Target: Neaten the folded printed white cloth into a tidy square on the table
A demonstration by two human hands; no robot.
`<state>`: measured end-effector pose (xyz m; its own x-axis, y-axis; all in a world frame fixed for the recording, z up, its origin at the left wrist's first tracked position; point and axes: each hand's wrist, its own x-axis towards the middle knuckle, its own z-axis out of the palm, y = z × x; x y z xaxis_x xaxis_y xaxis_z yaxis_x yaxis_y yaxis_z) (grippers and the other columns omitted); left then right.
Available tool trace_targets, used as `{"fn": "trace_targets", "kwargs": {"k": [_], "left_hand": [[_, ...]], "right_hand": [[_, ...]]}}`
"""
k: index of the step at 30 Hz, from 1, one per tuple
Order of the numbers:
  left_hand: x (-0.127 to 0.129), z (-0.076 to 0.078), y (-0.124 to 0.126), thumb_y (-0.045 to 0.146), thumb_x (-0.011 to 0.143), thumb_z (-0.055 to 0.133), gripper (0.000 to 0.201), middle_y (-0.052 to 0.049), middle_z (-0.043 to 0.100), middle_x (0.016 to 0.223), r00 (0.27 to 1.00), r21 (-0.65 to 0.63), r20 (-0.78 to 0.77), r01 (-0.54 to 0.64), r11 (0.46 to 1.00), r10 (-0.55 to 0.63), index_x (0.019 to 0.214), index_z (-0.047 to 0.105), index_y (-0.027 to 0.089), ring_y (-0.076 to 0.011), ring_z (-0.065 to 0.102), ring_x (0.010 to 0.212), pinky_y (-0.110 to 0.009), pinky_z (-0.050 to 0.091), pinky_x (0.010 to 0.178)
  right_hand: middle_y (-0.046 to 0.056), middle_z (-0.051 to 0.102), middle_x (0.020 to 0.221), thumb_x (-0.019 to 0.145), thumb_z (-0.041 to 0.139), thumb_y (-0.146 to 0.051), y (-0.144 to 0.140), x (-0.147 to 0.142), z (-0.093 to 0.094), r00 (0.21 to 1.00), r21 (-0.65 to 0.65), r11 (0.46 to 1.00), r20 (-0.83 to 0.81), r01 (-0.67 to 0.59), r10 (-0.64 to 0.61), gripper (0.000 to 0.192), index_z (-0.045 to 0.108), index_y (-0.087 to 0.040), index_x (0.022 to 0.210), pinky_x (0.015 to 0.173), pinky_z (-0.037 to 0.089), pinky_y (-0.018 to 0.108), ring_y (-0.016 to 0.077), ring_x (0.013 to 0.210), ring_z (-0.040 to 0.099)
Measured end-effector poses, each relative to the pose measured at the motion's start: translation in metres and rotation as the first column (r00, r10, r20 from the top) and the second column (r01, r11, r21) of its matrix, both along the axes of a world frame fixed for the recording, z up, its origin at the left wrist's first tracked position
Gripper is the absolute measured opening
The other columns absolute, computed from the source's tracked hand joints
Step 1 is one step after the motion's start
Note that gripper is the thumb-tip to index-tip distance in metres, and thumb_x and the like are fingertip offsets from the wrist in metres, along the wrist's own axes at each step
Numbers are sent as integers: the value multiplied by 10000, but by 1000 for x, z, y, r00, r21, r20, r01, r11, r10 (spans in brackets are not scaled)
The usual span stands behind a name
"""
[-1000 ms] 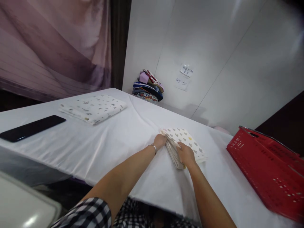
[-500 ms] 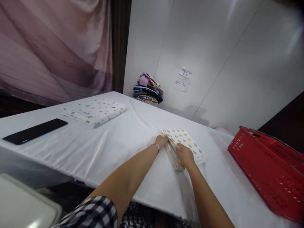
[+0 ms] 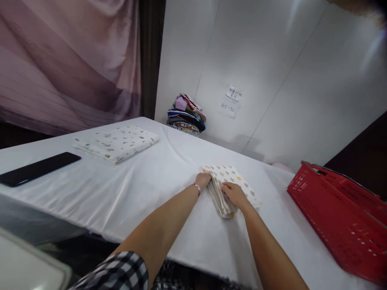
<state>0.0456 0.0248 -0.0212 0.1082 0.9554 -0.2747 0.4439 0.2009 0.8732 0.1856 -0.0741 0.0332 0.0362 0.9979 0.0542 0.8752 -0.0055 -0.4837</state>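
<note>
A black slab phone [image 3: 39, 168] and a flat folded white speckled cloth [image 3: 116, 142] lie left on the white-draped desk [image 3: 145, 189]. Mid-desk, the left hand [image 3: 203, 180] braces the small folded heart-print cloth [image 3: 231, 189] at its edge, fingers curled; the right hand [image 3: 234, 194] presses flat on top, steadying the folds. A red plastic basket [image 3: 341, 225] sits right.

The folded stack [image 3: 232, 181] under the hands is soft matt cloth with small grey prints. The table cover [image 3: 145, 185] is smooth white cloth with a slight shine. At 3 o'clock, the red basket [image 3: 338, 217] looks like hard plastic with holes. At 9 o'clock, the phone [image 3: 38, 168] is black and glossy. At 10 o'clock, another folded cloth [image 3: 116, 139] looks soft and matt. The left wrist wears a shiny metal bracelet [image 3: 197, 187].
</note>
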Motion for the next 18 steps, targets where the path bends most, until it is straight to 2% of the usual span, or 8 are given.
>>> {"fn": "trace_targets", "kwargs": {"k": [2,4,8,13,18], "left_hand": [[-1,1,-2,338,885,534,231,-77,639,954,1000,-5,8,-20,1000,20,952,602,127,-162,615,844,-296,501,721],[-3,2,-3,288,850,556,159,-100,663,913,999,-3,15,-40,999,40,852,614,139,-181,628,861,-254,474,682],[-3,4,-1,232,748,611,83,-119,679,858,996,-7,45,-73,997,73,737,605,150,-217,635,878,-238,444,642],[-8,5,-6,224,701,594,96,-77,641,713,983,-21,147,-109,994,111,638,578,154,-190,619,726,-238,423,580],[-22,4,-19,230,696,560,127,3,538,566,952,-17,272,-139,990,139,587,529,171,-136,534,565,-217,346,489]], "right_hand": [[24,711,958,873,363,-511,14,13,0,998,27,998,-37,55,-54,474,686,-206,1037,809,467,271,190,918,637],[40,680,1082,879,366,-469,29,27,-1,989,59,987,3,150,-151,458,662,-193,1093,891,444,288,201,1023,605],[115,515,1332,880,392,-394,58,45,-6,959,51,965,111,256,-260,477,553,-141,1251,1046,323,363,249,1252,438],[121,319,1473,901,323,-488,78,43,-23,919,-23,937,205,349,-337,555,411,-207,1372,1068,205,550,304,1361,246],[43,222,1523,882,247,-596,81,39,-33,895,-95,920,290,380,-340,597,329,-316,1403,1060,183,575,291,1377,197]]}}
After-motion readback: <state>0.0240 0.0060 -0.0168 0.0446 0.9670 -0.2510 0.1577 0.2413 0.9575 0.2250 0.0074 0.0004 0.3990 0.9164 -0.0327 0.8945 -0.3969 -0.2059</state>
